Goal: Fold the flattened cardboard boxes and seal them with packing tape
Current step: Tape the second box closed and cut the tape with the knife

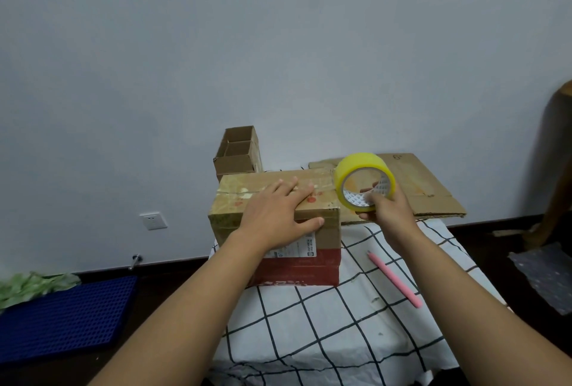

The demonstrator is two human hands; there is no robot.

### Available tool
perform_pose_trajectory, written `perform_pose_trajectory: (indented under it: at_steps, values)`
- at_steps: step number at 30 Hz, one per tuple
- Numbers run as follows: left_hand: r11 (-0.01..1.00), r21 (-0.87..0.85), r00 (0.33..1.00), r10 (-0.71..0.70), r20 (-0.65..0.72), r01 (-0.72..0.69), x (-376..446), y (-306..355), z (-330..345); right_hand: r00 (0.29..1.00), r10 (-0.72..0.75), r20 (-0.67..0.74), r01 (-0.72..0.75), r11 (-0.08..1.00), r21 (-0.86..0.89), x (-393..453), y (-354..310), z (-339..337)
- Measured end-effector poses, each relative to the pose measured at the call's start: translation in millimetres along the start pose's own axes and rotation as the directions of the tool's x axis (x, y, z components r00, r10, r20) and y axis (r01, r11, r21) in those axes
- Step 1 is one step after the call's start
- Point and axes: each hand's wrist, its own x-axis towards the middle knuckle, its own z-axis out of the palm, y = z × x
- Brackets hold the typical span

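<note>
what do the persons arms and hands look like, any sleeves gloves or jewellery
Both forearms are bare from the frame edge to the wrist, with no sleeve showing. The left hand and the right hand wear no gloves, and no watch, bracelet or ring shows on them. The fingernails that show are short and unpainted. No markings or bandages are visible on either arm.

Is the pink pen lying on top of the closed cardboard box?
No, the pink pen lies on the checked cloth, to the right of the closed cardboard box and apart from it.
</note>
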Motion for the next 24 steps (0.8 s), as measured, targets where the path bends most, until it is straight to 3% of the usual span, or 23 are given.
perform_pose_trajectory:
  at_steps: [4,11,16,20,24]
  values:
    - [0.997,0.032,0.996,0.078,-0.033,-0.077,6.3,11.7,-4.7,1.000,0.028,0.007,-0.029,0.999,0.037,3.1,10.7,-0.9]
    - [0.994,0.067,0.992,0.087,-0.087,-0.081,18.6,36.9,3.0,0.999,0.046,0.029,-0.048,0.996,0.077,8.2,24.5,-2.5]
    - [0.989,0.008,0.988,0.150,-0.035,-0.150,24.9,36.8,11.4,0.997,0.058,0.054,-0.065,0.990,0.122,5.9,26.7,-2.0]
    - [0.986,0.020,0.987,0.163,0.007,-0.163,24.5,36.6,9.5,0.987,0.093,0.129,-0.123,0.959,0.255,-1.6,24.9,2.1]
    - [0.985,0.032,0.985,0.170,-0.003,-0.170,23.0,37.7,8.8,0.961,0.202,0.188,-0.269,0.841,0.471,-11.0,24.0,16.3]
